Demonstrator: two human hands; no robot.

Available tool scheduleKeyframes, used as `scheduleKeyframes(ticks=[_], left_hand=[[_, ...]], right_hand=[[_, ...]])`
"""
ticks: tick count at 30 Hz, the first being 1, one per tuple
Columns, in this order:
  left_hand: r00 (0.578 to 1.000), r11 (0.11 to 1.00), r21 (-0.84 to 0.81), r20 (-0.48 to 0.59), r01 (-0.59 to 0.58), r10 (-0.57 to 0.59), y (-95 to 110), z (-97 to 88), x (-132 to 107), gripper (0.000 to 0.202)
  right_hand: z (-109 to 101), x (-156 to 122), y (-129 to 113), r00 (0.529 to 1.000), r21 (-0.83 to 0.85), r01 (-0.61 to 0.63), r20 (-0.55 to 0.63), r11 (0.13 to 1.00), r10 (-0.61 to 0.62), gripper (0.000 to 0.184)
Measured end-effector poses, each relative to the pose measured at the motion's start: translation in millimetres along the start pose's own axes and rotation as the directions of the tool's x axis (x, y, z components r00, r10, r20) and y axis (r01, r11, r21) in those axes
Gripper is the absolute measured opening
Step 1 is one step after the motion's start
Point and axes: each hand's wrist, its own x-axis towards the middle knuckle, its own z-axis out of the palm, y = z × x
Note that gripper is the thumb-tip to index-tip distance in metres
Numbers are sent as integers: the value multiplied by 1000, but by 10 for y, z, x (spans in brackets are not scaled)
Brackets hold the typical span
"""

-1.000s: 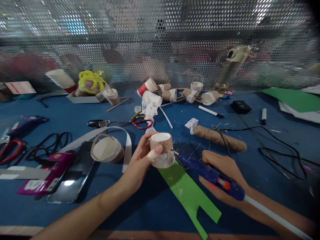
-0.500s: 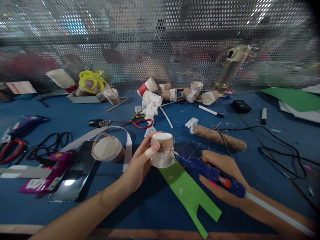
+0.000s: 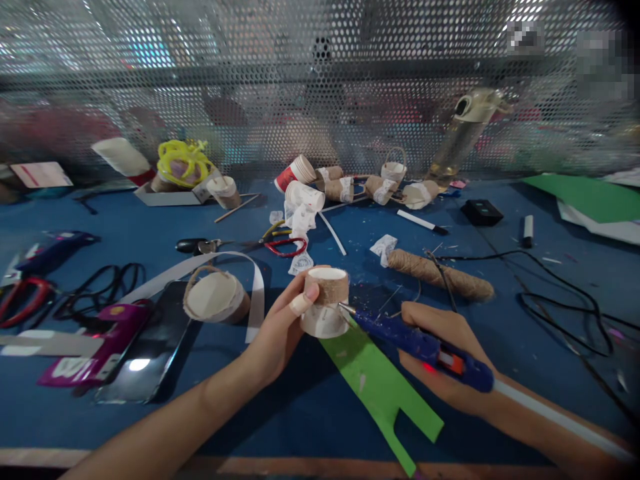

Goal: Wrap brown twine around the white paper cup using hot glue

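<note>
Brown-and-white cup [image 3: 327, 311] clasped in grip of left hand [image 3: 277, 333], over near middle of blue table [image 3: 240, 427], glue gun [image 3: 423, 342] held in grip of right hand [image 3: 453, 330], metal nozzle [image 3: 349, 309] at cup's right side.

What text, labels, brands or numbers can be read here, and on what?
None reads with certainty.
Purple object: large white letter-like marks, too blurred to read.
Red cup: white marks, too small.
Black box: faint light marks, too small.
Blue glue gun: no legible lettering.
</note>
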Motion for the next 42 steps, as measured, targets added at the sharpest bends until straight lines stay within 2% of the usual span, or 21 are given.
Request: scheduleKeyframes(ticks=[6, 14, 19, 23, 26, 29, 31, 33, 38, 42], left_hand=[[1000, 1000, -24, 14, 14, -13, 8, -3, 5, 47], [997, 996, -78, -51, 52, -56, -13, -58, 20, 39], [999, 996, -80, -35, 31, -34, -12, -78, 7, 39], [1000, 998, -60, -19, -4, 2, -13, -67, 5, 39], [1000, 999, -52, -9, 1, -1, -2, -8, -2, 42], [999, 998, -53, -35, 16, -18, 3, 64, -15, 46], [999, 998, -58, -35, 11, -13, -6, 93, -24, 47], [1000, 999, -54, -18, 7, -8, -27, 98, -29, 47], [998, 998, 38, 20, -57, 56, -92, 69, -31, 43], [994, 990, 94, 53, -105, 100, -116, 62, -21, 42]], right_hand=[[-20, 0, 18, 1000, -22, -11, 21, 1000, 11, 32], [-6, 0, 34, 995, 21, -96, -8, 995, 97, 30], [-23, 4, 56, 987, 55, -159, -21, 986, 160, 28], [11, -28, 39, 982, 105, -145, -103, 984, 156, 21], [71, -30, 7, 967, 142, -72, -233, 987, 104, 12], [140, -13, 7, 955, 157, -19, -289, 987, 64, 27], [183, -4, 28, 969, 221, -18, -236, 975, 71, 43], [224, -1, 50, 978, 320, -24, -191, 947, 90, 49], [303, 2, 39, 975, 510, -98, -121, 854, 184, 48], [332, -7, -1, 953, 572, -180, -99, 801, 285, 33]])
